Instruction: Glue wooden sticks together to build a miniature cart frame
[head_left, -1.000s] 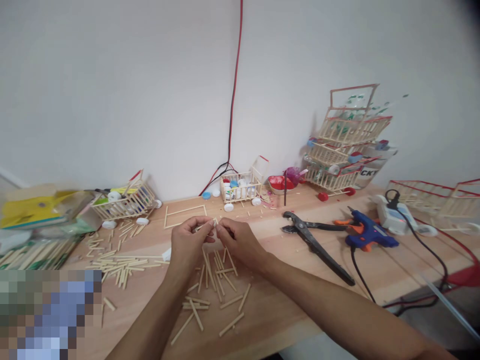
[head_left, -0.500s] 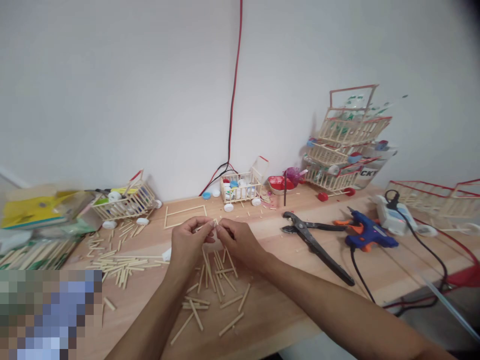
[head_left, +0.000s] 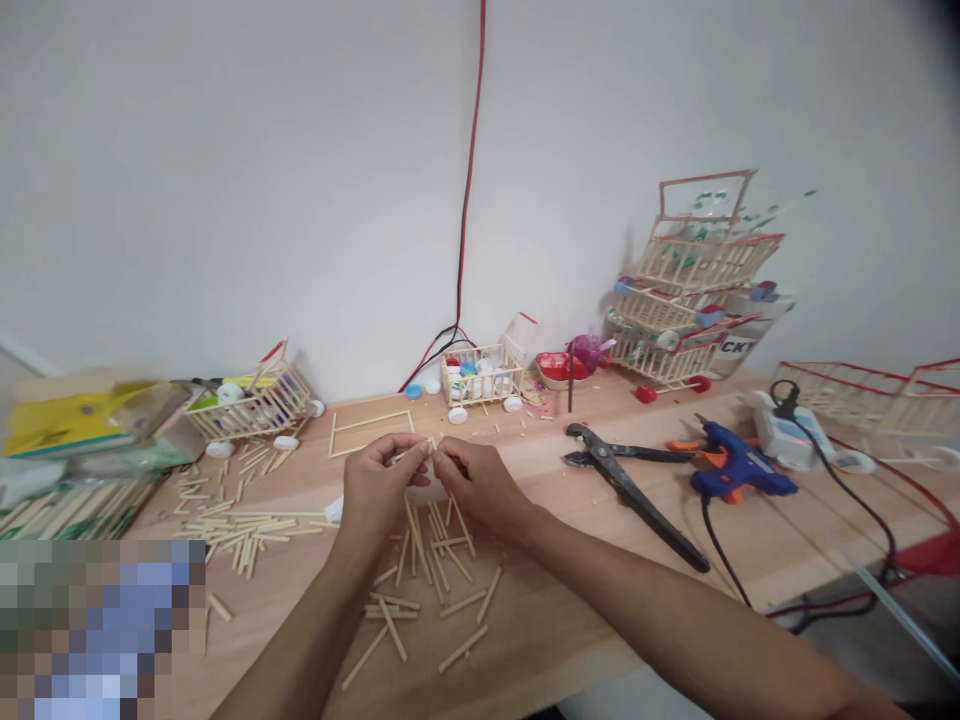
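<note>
I see the left hand (head_left: 381, 482) and the right hand (head_left: 480, 478) angled inward, fingers curled, left of the pliers (head_left: 631, 493). Between them, their fingertips pinch a small stick (head_left: 431, 446).

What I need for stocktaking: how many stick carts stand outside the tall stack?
3: left cart, middle cart near the wall, right cart cut off by the picture's edge. Others may be hidden.

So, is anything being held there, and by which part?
The left hand and right hand together pinch at least one thin wooden stick, but cover most of it, so the exact part is unclear.
</note>
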